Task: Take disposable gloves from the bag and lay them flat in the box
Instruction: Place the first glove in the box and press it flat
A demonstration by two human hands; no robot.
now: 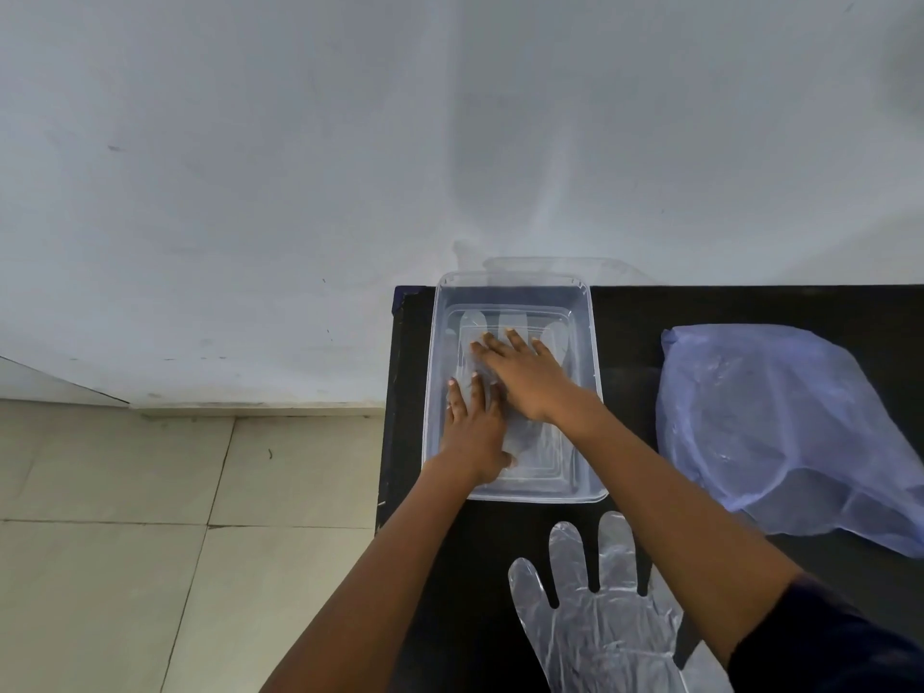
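A clear plastic box (590, 342) stands on the black table near its far left corner. Inside it lies a transparent disposable glove (537, 445), fingers pointing to the wall. My left hand (472, 432) and my right hand (525, 377) both press flat on that glove, fingers spread, holding nothing. A second clear glove (595, 622) lies flat on the table in front of the box, partly under my right forearm. The bluish plastic bag (780, 432) rests to the right of the box.
The black table (630, 312) ends just left of the box, with tiled floor (150, 542) beyond. A white wall (350, 142) rises right behind the table. A clear lid (550, 265) leans behind the box.
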